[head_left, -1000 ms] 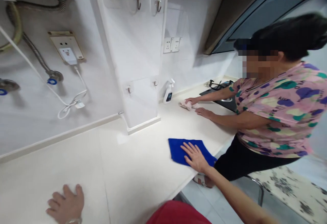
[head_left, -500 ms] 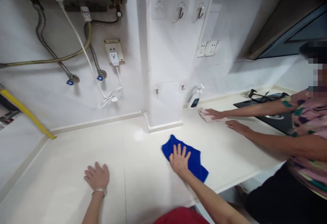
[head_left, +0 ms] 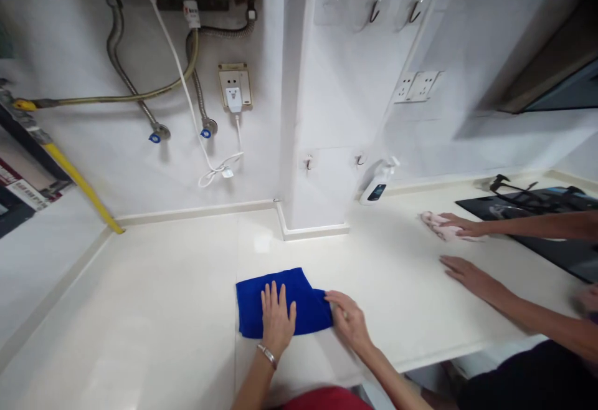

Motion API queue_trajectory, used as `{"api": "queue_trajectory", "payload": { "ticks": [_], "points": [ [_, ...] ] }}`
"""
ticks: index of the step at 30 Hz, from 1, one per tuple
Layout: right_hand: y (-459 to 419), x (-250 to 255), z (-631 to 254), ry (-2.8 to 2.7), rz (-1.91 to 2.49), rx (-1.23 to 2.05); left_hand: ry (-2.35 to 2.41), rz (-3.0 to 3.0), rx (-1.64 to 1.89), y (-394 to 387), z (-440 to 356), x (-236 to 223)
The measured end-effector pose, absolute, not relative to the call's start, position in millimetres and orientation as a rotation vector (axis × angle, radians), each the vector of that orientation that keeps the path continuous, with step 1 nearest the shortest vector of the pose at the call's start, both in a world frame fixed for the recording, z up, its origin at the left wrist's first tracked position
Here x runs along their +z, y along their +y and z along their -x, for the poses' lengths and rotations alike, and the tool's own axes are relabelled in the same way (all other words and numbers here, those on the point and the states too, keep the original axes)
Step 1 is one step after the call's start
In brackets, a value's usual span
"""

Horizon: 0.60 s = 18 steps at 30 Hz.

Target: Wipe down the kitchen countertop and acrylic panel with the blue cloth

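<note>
Head view, looking down on a cream stone countertop [head_left: 140,310]: both forearms reach forward. The left hand [head_left: 276,318], a silver bracelet [head_left: 267,355] at its wrist, lies palm-down on a folded blue microfibre cloth [head_left: 289,304], its fingers slightly spread and pressing the soft pile. The right hand [head_left: 348,321], fingers loosely together, touches the cloth's right edge without gripping it. Farther right, a co-worker's hand [head_left: 460,226] rests on a pink cloth [head_left: 439,226].
</note>
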State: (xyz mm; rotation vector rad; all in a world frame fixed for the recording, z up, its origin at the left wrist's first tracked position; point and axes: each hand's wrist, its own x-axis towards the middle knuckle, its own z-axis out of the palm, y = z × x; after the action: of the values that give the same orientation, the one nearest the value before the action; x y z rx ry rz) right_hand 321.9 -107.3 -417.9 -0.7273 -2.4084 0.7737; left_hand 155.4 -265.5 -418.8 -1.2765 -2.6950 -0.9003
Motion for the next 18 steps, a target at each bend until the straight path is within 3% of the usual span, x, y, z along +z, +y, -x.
{"api": "queue_trajectory", "payload": {
  "ticks": [4, 10, 18],
  "points": [
    [-74.1, -451.6, -395.3, -2.322, 0.893, 0.586, -2.562, 1.338, -0.786, -252.1, -175.0, -433.1],
    [-78.2, -479.6, -429.6, -2.440, 0.660, 0.291, -2.566, 1.420, -0.661, -266.8, -153.3, -426.3],
    [-80.6, -478.5, -429.6, -2.441, 0.744, 0.346, -2.729, 1.122, -0.570, -279.7, -76.3, -411.8]
  ]
}}
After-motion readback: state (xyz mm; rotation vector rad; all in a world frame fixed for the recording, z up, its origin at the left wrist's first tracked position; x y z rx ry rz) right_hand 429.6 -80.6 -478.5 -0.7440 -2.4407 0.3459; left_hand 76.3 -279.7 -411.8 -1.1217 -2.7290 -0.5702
